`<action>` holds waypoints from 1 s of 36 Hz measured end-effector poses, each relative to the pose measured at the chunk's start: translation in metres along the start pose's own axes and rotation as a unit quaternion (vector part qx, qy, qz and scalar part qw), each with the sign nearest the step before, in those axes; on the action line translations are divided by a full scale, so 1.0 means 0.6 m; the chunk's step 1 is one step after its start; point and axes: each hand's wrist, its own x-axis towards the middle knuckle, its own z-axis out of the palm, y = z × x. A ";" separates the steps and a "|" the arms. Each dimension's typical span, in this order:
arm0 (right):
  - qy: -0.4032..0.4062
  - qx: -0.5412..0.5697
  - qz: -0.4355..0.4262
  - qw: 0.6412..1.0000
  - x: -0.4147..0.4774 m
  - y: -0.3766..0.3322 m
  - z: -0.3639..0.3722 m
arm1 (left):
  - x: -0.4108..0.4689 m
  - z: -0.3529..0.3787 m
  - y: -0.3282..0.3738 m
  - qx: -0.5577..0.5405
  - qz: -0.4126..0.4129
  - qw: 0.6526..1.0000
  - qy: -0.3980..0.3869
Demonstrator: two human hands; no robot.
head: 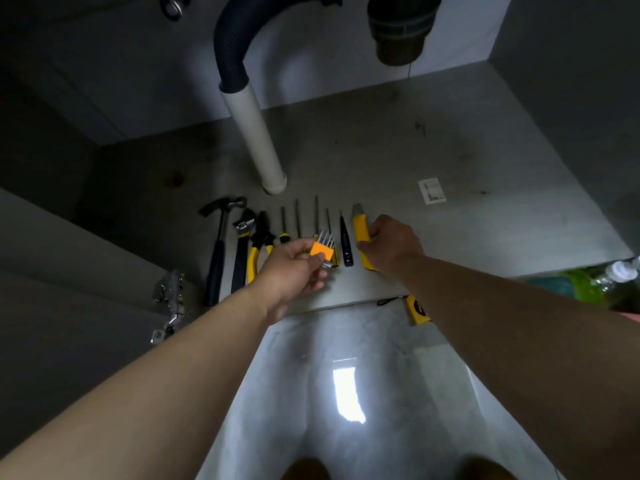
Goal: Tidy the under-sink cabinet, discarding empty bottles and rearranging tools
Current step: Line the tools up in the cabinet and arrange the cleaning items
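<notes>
Your left hand (294,268) pinches an orange plastic holder of silver hex keys (322,250) between thumb and fingertips. It is held up in front of the white plastic drain pipe (263,140), over the row of tools, likely so you can pick its slot before setting it down.

Your right hand (391,244) curls over the body of a yellow plastic utility knife (359,225), which lies on the grey cabinet floor (450,150) in front of the pipe and to its right. It looks as if you are squaring the knife up with its neighbours.

The row runs along the floor just in front of the pipe's foot, heads pointing towards the back wall:
- a black-handled claw hammer (221,237), furthest left of the pipe
- a dark adjustable wrench (242,244)
- yellow-handled pliers (258,244)
- thin steel screwdriver shafts (297,216), straight in front of the pipe
- a slim black pen-shaped tester (346,245), beside the knife

Parallel and side by side, each tool can be seen and lifted on its own — a sensible reason for the spacing.

A yellow tape measure (419,310) sits nearer to you than the row, off the cabinet floor and not yet placed. Clear bottles (620,275) stand far right of the pipe, outside the cabinet. The tool sorting seems nearly done — the hex keys and the tape measure still need spots.
</notes>
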 end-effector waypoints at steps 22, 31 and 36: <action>-0.168 0.320 -0.045 0.931 -0.044 -0.035 -0.051 | 0.023 0.041 0.022 -0.010 0.063 0.997 0.040; 0.002 0.355 0.108 0.929 0.053 -0.026 -0.053 | 0.034 0.026 0.027 0.059 0.088 0.990 0.092; 0.031 0.319 0.137 0.937 0.113 -0.032 -0.053 | 0.048 0.003 0.011 0.088 0.106 0.986 0.097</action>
